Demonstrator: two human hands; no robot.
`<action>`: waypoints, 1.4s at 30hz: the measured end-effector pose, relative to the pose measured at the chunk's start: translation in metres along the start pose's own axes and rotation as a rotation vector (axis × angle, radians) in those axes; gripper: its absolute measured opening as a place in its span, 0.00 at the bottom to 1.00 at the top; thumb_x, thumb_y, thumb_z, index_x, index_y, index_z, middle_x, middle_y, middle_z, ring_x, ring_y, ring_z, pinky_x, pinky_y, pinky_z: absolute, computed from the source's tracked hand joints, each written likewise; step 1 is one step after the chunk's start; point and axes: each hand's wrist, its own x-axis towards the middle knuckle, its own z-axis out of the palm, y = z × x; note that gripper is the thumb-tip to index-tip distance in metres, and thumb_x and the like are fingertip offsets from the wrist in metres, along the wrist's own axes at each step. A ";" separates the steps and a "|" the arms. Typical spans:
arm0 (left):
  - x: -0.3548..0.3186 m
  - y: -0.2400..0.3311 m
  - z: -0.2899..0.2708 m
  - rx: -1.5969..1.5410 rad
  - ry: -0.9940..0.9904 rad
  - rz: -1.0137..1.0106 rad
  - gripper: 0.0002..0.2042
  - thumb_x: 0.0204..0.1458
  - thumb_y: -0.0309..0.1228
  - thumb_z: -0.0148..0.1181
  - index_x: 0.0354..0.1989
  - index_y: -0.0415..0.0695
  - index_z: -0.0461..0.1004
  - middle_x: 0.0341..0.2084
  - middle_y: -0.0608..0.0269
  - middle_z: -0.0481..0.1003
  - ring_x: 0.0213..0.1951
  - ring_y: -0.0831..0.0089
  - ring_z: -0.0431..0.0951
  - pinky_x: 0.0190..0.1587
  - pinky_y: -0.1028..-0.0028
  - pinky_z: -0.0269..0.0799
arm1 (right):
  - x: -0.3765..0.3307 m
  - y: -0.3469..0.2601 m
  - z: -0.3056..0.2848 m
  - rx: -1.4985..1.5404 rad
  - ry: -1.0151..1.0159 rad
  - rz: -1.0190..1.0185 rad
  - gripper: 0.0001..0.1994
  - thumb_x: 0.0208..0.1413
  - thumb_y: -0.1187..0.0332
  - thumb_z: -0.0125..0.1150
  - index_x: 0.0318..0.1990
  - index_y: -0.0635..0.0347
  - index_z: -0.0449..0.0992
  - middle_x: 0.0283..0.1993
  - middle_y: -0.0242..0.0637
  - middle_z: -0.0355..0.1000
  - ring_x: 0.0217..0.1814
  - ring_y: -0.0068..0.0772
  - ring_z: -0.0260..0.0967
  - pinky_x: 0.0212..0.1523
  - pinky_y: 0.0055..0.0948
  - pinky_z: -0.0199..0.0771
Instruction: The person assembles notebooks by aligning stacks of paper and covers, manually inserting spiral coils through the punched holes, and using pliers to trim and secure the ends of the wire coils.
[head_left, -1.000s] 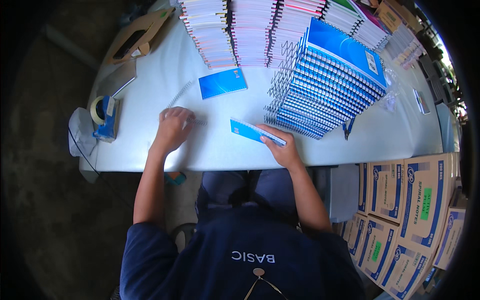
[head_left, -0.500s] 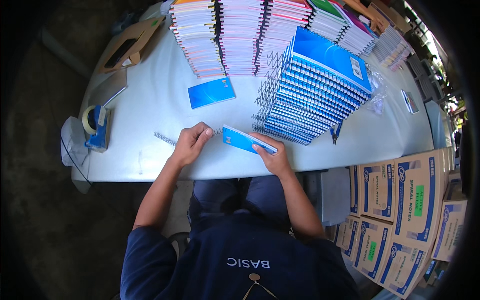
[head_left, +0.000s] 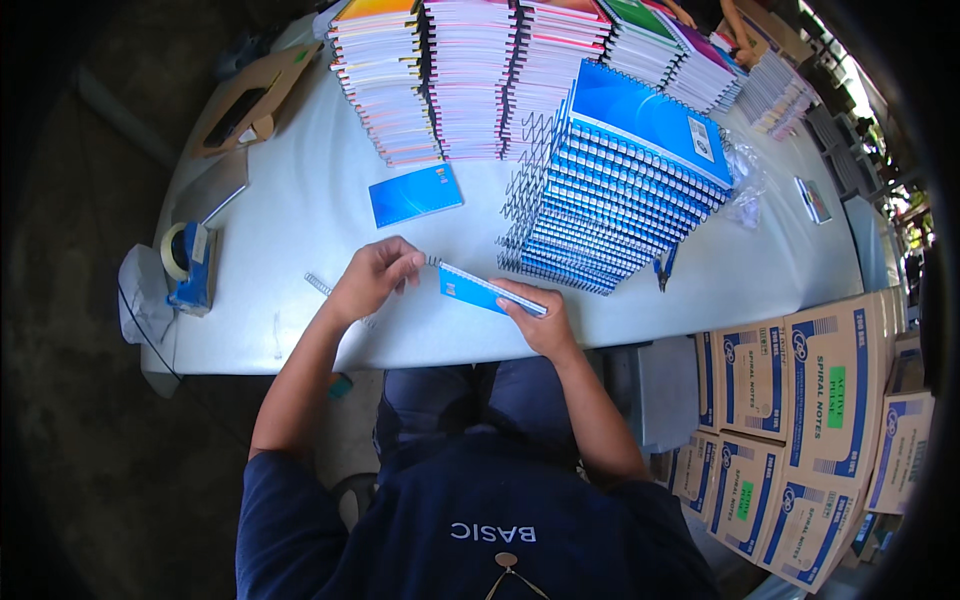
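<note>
Table [head_left: 270, 310] beneath the right fingers [head_left: 516, 311], blue notebook stack [head_left: 620, 190] beyond them.
Those fingers grip a small blue notebook [head_left: 470, 290]; left fingers [head_left: 402, 265] seem to pinch a wire coil [head_left: 433, 261] at its left end. Pushed off line, the coil could snag or bend.

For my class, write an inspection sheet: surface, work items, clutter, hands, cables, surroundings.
Surface: pale table, far side crowded.
Work items: small notebook in hand, second notebook flat, loose coil, blue stack.
Clutter: tape dispenser, blue-handled tool, clear plastic.
Hands: left hand pinches a coil end beside the small notebook; right hand grips that notebook.
Cables: thin cord at the left edge.
Surroundings: cartons right; another person's arm far right.
</note>
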 end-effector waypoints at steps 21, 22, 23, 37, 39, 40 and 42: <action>0.012 -0.004 -0.008 -0.109 -0.227 -0.051 0.21 0.63 0.46 0.39 0.31 0.41 0.69 0.17 0.70 0.63 0.23 0.81 0.60 0.29 0.79 0.57 | -0.002 0.007 0.002 -0.023 0.123 -0.037 0.12 0.53 0.79 0.56 0.46 0.70 0.75 0.44 0.42 0.76 0.45 0.26 0.72 0.49 0.23 0.69; 0.014 -0.008 -0.010 -0.160 -0.241 -0.075 0.20 0.63 0.47 0.38 0.34 0.41 0.68 0.18 0.69 0.63 0.24 0.80 0.61 0.29 0.79 0.58 | -0.001 0.007 0.002 -0.019 0.133 -0.045 0.12 0.53 0.79 0.56 0.46 0.70 0.75 0.44 0.41 0.76 0.45 0.26 0.72 0.49 0.23 0.69; 0.015 -0.012 -0.012 -0.210 -0.253 -0.103 0.20 0.63 0.47 0.38 0.37 0.41 0.68 0.19 0.69 0.64 0.25 0.80 0.62 0.30 0.79 0.58 | -0.001 0.008 0.004 -0.010 0.142 -0.052 0.12 0.53 0.79 0.56 0.46 0.70 0.75 0.44 0.41 0.76 0.45 0.25 0.72 0.49 0.23 0.69; -0.029 -0.041 -0.054 0.786 0.279 0.178 0.17 0.45 0.19 0.52 0.46 0.43 0.69 0.46 0.53 0.70 0.48 0.57 0.70 0.52 0.64 0.62 | -0.002 0.007 0.001 0.002 0.165 -0.003 0.12 0.54 0.79 0.55 0.47 0.67 0.74 0.46 0.42 0.75 0.48 0.27 0.72 0.50 0.23 0.68; -0.037 -0.038 -0.055 0.888 0.332 0.107 0.13 0.47 0.20 0.52 0.43 0.42 0.70 0.44 0.53 0.71 0.47 0.58 0.71 0.53 0.65 0.61 | -0.001 0.005 0.003 -0.005 0.172 -0.013 0.12 0.54 0.78 0.55 0.47 0.68 0.74 0.45 0.42 0.75 0.47 0.26 0.72 0.50 0.23 0.68; -0.040 -0.041 -0.056 0.909 0.343 0.067 0.11 0.47 0.21 0.52 0.41 0.42 0.70 0.42 0.53 0.72 0.46 0.58 0.71 0.53 0.66 0.61 | 0.000 0.004 0.003 -0.005 0.176 -0.021 0.12 0.54 0.78 0.55 0.47 0.69 0.74 0.44 0.41 0.75 0.46 0.25 0.71 0.49 0.23 0.69; -0.045 -0.045 -0.063 0.885 0.321 0.002 0.10 0.48 0.22 0.53 0.40 0.41 0.71 0.40 0.53 0.73 0.45 0.59 0.72 0.53 0.66 0.61 | 0.000 0.004 0.006 0.000 0.176 -0.029 0.12 0.54 0.78 0.55 0.47 0.70 0.74 0.44 0.41 0.75 0.45 0.24 0.71 0.48 0.23 0.69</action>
